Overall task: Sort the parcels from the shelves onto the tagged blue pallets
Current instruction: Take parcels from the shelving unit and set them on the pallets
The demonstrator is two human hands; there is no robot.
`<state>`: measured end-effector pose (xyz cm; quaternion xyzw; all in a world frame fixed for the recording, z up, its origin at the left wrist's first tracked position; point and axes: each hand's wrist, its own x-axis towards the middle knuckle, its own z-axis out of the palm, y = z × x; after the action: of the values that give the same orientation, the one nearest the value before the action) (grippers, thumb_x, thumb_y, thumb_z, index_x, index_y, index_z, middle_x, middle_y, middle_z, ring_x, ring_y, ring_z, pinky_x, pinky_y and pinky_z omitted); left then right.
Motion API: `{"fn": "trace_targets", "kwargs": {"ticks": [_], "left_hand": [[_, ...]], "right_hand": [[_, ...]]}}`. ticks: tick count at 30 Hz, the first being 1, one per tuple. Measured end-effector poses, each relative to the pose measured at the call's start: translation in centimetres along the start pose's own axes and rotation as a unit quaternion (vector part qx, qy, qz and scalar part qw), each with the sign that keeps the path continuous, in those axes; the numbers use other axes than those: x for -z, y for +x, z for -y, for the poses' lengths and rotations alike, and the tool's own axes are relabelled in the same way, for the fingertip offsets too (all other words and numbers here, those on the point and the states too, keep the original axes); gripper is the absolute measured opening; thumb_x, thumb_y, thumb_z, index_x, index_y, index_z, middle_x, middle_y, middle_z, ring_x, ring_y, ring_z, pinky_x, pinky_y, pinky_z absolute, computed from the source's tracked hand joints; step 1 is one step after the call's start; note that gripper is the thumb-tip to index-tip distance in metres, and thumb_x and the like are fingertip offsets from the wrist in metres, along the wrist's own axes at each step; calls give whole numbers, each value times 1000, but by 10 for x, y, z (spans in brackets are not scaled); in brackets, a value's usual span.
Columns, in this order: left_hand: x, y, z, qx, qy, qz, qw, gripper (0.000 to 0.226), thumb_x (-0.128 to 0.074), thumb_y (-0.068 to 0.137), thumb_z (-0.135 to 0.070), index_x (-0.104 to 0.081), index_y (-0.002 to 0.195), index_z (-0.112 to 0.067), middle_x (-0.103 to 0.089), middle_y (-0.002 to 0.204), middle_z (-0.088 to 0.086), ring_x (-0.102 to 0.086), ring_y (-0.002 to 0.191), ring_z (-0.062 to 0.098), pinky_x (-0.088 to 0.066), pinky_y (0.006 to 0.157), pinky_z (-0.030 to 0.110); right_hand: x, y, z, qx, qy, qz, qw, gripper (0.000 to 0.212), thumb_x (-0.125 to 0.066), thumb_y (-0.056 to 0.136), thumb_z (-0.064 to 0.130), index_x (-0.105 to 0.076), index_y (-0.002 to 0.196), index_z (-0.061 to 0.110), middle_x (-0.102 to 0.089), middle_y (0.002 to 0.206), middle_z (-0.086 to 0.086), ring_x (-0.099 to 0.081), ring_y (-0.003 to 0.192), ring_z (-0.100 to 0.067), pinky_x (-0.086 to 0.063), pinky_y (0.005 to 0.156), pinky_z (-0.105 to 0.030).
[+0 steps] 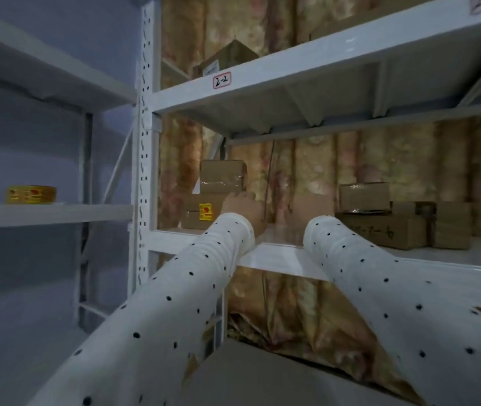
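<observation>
Two brown taped parcels are stacked at the left end of the middle shelf [280, 256]: a small parcel [223, 175] on top of a lower parcel with a yellow sticker [201, 213]. My left hand [242, 209] reaches in beside them, its fingertips at the seam between the two and nothing held. My right hand [311, 209] is stretched over the shelf further right, away from any parcel; it is blurred and its fingers are unclear. Both arms wear white dotted sleeves. No blue pallet is in view.
More parcels sit at the right of the same shelf: a small one [363, 196] on a long box with handwriting [380, 231], and another [453, 227]. One parcel [227, 58] stands on the upper shelf tagged "2-2" [221, 80]. A yellow tape roll [31, 194] lies on the left rack.
</observation>
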<state>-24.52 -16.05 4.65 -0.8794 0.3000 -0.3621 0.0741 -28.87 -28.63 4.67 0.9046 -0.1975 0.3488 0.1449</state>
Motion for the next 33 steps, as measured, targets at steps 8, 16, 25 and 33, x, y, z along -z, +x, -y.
{"fn": "trace_targets", "kwargs": {"ticks": [8,16,25,33], "left_hand": [[-58,61,-10,-47,-152,-12,987,48,-43,95,-32,-42,135,-4,-50,132,17,-53,114,30,-44,85,36],[-86,108,-21,-92,-290,-13,952,46,-44,98,-22,-40,139,-4,-34,147,16,-34,135,31,-28,110,37],[-122,152,-27,-142,-404,18,903,36,-40,98,-30,-52,119,-4,-57,117,12,-56,103,26,-44,79,28],[-122,182,-46,-108,-488,144,854,64,-20,102,-47,-39,140,0,-42,144,17,-42,130,29,-31,104,32]], "right_hand": [[-23,15,-30,-81,-110,-14,991,28,-43,96,27,-58,112,10,-62,104,-8,-63,89,-25,-38,62,-27],[-38,42,1,-221,-46,-12,974,32,-44,95,26,-51,121,8,-48,127,-15,-61,97,-31,-41,66,-30],[-60,58,-4,-298,-88,32,950,38,-36,99,33,-56,118,7,-56,117,-13,-60,95,-29,-38,66,-29],[-77,92,-9,-305,-166,50,936,38,-36,98,34,-57,117,8,-65,106,-7,-62,90,-23,-39,66,-28]]}}
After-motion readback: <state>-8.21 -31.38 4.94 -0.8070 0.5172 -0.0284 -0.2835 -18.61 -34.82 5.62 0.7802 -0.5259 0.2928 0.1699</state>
